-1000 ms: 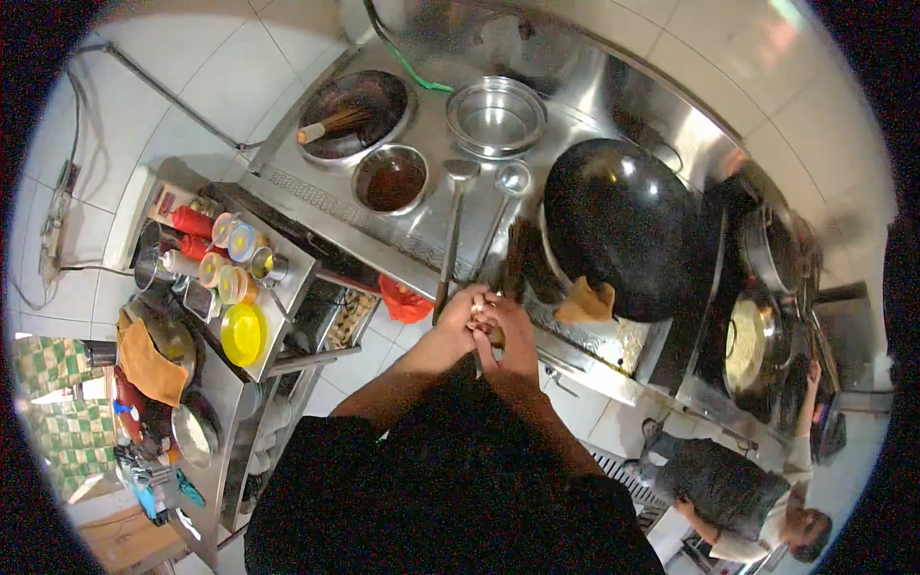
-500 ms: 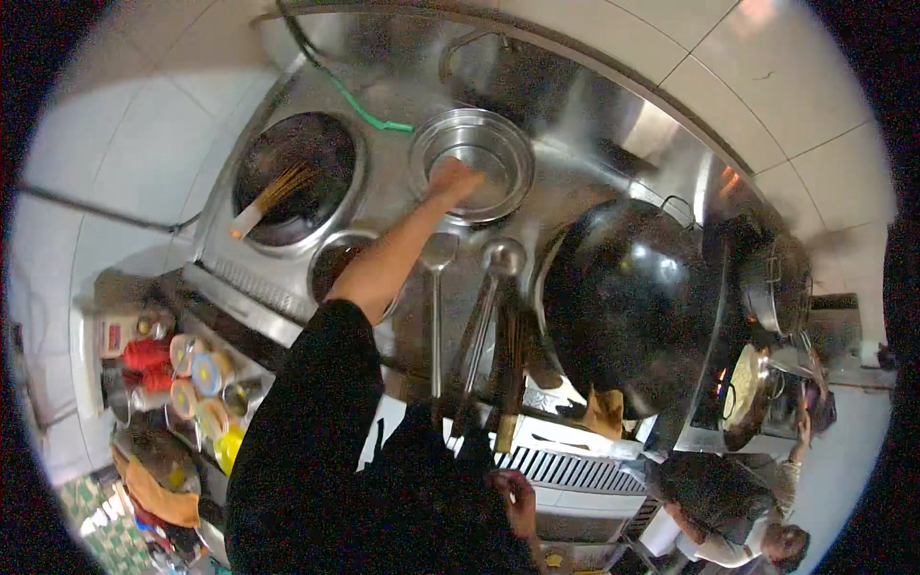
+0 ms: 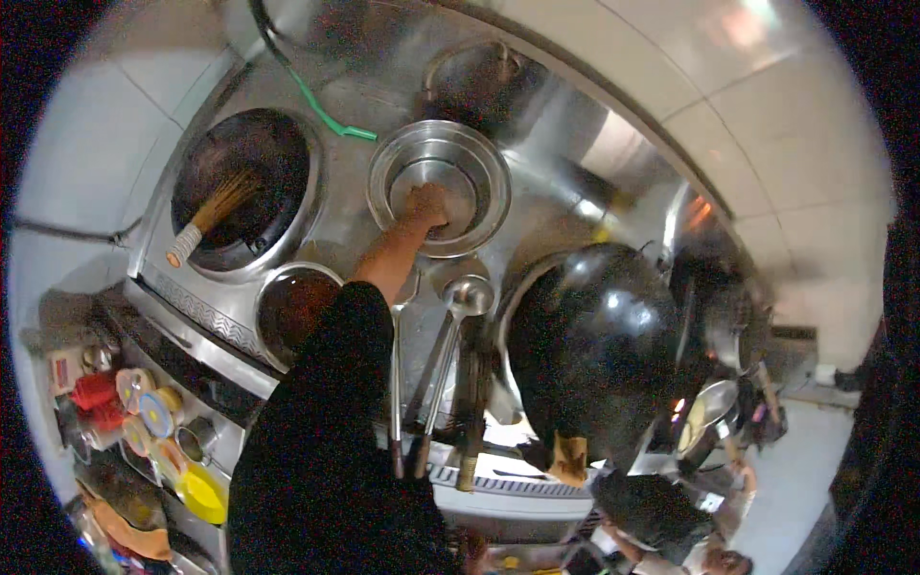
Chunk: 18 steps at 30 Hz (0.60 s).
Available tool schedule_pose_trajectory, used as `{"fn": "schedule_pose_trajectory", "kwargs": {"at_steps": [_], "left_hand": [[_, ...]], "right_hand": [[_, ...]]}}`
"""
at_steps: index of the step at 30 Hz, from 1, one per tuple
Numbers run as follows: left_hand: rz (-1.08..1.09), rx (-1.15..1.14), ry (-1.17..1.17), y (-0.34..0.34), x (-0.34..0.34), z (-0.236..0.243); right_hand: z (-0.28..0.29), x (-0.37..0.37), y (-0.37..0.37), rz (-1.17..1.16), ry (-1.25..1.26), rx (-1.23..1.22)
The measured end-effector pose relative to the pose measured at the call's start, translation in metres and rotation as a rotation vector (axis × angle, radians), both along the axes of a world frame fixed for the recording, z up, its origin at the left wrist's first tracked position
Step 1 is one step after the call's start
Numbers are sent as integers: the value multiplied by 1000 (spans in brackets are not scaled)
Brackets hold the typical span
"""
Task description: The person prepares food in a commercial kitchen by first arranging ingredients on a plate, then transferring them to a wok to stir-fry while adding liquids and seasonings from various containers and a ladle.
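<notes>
At the far middle of the steel cooking range, the left hand [image 3: 427,204] reaches down into a round stainless steel bowl [image 3: 439,186]; whether its fingers hold something I cannot tell. Right hand is not visible. Just near of the bowl lie two long steel ladles [image 3: 450,335], and right of them sits a big black wok [image 3: 599,350].

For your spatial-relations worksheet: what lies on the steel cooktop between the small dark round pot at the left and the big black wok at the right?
In the head view, two long-handled steel ladles lie between small dark round pot and big black wok.
</notes>
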State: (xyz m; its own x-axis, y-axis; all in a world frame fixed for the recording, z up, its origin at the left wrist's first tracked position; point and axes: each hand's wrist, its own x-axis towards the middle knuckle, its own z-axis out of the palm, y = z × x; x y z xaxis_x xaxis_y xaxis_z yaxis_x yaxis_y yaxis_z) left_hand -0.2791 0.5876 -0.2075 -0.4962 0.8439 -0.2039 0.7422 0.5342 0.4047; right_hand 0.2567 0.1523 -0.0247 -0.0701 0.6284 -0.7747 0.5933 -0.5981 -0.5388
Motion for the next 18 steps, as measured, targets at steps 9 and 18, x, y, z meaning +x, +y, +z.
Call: {"fn": "schedule_pose_trajectory", "kwargs": {"at_steps": [9,18], "left_hand": [[-82,362,8,-17,-47,62],[-42,759,-59,-209,-54,221]], "right_hand": [[2,20,1,247,-77,34],[-68,74,25,353,238,178]]}}
